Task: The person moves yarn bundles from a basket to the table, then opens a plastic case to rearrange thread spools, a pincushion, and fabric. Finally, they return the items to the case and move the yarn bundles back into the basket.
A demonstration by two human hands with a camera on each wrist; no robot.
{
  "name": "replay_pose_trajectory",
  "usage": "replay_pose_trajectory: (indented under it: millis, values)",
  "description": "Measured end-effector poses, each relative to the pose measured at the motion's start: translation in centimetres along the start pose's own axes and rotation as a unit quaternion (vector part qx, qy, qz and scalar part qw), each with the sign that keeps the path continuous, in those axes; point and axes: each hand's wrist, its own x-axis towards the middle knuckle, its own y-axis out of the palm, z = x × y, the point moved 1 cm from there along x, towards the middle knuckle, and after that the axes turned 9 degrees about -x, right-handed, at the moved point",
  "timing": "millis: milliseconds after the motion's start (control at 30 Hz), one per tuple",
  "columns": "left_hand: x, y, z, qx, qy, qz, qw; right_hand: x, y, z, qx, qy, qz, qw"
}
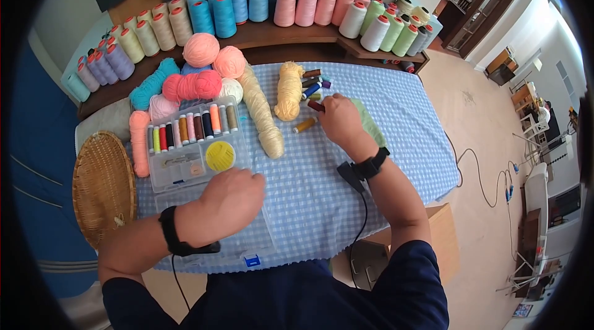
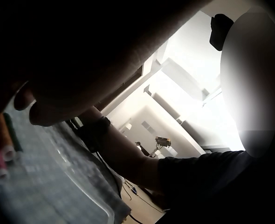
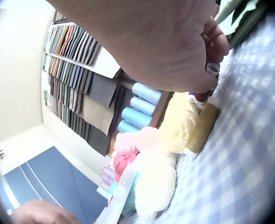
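My right hand pinches a dark red spool over the cloth. In the right wrist view, that hand is just above a mustard spool lying on the cloth. Several dark, blue and purple spools lie behind it, beside a pale yellow skein. My left hand hovers at the near side of a clear plastic box, its fingers mostly hidden beneath it. The box holds a row of coloured thread spools and a round yellow item. Whether the left fingers hold anything cannot be seen.
Yarn balls and a long cream skein lie behind and beside the box. A wicker basket is at the left. Large thread cones line the raised shelf behind. Green fabric lies beside the right hand; cables hang from both wrists.
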Motion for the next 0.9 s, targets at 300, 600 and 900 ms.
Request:
replay_pose_trajectory:
  millis: [300, 600, 900]
  values:
    - [14.9, 4.3, -0.5, 0.090, 0.061, -0.087, 0.990, -7.9, -2.6, 1.8, 0.015, -0.006, 0.014, 1.000]
    - [15.2, 3.0, 1.1, -0.018, 0.084, -0.123, 0.989, -7.8, -2.1, 1.6, 0.038, -0.036, -0.033, 0.998]
    - [-4.6, -2.0, 0.2, -0.065, -0.023, -0.128, 0.989, -10.4, -8.5, 13.0, 0.225, -0.186, 0.075, 0.953]
